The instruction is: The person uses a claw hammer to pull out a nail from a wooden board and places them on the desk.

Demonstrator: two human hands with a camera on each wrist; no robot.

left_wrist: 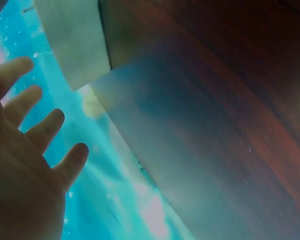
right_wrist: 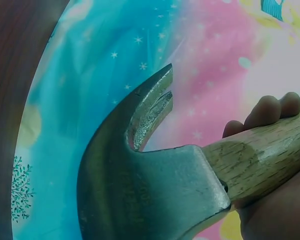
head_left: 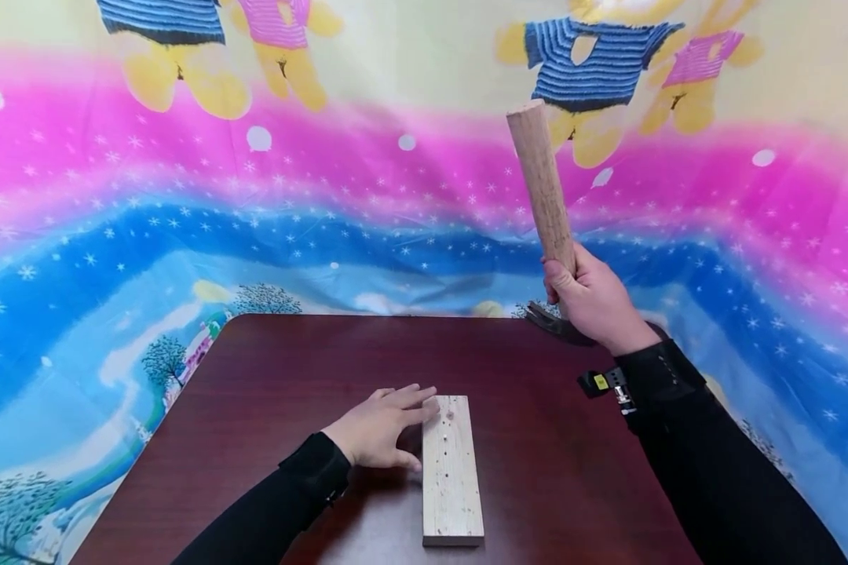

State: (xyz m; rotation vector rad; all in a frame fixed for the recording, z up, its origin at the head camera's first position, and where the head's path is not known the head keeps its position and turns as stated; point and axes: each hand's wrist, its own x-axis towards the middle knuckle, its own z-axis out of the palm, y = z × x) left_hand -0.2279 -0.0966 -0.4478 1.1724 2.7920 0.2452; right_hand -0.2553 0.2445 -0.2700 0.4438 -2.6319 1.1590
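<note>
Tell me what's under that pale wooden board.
The pale wooden board lies on the dark reddish tabletop, which is visible beside it. The patch directly beneath is covered, so I cannot tell whether anything else is there.

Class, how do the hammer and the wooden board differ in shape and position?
The hammer has a metal claw head and a handle; the board is flat and rectangular. The right hand holds the hammer aloft; the board lies on the table. Both show pale wood.

A pink, blue and yellow printed cloth [head_left: 396,180] hangs behind and along both sides of the red-brown table [head_left: 304,353].
</note>
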